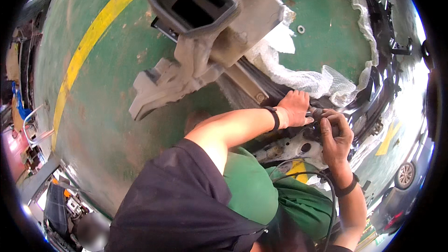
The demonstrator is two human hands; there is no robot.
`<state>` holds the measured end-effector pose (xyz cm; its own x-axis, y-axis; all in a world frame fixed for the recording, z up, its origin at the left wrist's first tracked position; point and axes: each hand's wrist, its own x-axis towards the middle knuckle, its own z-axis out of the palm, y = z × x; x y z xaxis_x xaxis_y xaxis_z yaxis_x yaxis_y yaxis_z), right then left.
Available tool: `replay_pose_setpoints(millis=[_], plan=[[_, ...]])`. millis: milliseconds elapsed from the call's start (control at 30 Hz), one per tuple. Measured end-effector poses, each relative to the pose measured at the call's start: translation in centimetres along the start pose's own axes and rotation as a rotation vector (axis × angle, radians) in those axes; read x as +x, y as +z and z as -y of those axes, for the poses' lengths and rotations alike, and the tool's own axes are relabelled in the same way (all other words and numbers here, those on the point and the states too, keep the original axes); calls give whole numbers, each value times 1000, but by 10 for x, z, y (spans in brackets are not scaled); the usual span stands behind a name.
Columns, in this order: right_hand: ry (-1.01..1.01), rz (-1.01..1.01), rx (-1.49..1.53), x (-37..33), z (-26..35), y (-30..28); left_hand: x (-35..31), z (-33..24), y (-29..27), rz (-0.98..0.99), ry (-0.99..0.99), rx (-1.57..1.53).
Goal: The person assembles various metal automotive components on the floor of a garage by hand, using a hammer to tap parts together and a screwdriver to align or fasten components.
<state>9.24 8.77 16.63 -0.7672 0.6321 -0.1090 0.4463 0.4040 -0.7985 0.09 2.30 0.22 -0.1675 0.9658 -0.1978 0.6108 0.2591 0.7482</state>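
Observation:
My left hand (295,108), with a black band at its wrist, is closed with curled fingers at a dark metal vehicle part. Close beside it, my right hand (337,135) is closed too, thumb and fingers bent together. A small dark piece (317,113) shows between the two hands; its kind and which hand grips it cannot be made out. Below them lies a pale, dirty metal panel (305,147) with a round hole. A thin black cable (332,196) passes by my right wrist and runs down along my leg.
A large grey-beige plastic duct-like part (247,28) with a black open box (191,2) sits ahead. Clear bubble wrap (322,81) lies beyond my hands. A small ring (301,29) rests on the green floor (107,84). A dark car (403,196) stands at the right.

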Motion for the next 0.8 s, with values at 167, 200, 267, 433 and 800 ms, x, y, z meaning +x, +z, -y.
replay_pose_setpoints(millis=[167, 200, 267, 433, 800], plan=[[377, -19, -80, 102, -56, -49, -1, -4, 0, 9, -11, -11], [500, -78, 175, 117, -66, -55, -1, -8, 1, 21, 2, -3], [362, -145, -41, 102, -55, -46, 3, -6, -5, 33, 1, 27], [-55, -51, -81, 11, -2, 5, -1, -1, 2, -41, -12, 2], [242, -167, -141, 30, -21, -11, 2, -1, -1, 14, -9, 14]])
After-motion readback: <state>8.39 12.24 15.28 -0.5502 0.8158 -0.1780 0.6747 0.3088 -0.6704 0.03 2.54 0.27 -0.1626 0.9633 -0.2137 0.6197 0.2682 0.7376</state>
